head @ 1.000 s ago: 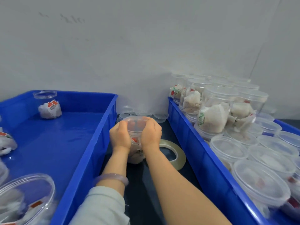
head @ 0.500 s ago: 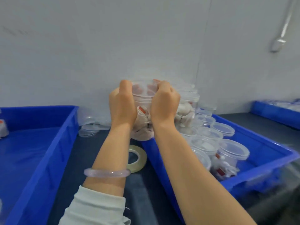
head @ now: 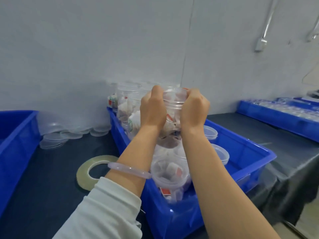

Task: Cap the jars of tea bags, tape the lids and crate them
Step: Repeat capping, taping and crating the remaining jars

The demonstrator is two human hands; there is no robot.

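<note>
Both hands, left (head: 152, 109) and right (head: 194, 110), curl their fingers around the clear plastic jar of tea bags (head: 173, 116), holding it above the blue plastic crate (head: 241, 163) of capped jars on the dark counter (head: 43, 178).

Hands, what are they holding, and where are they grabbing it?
A clear jar of tea bags. The left hand and the right hand grip its opposite sides, near the top, above the blue crate.

A packing workshop: blue crates (head: 181, 219) of clear jars (head: 170, 170) (loose lids (head: 57, 136) beside), bare wall (head: 86, 49).
</note>
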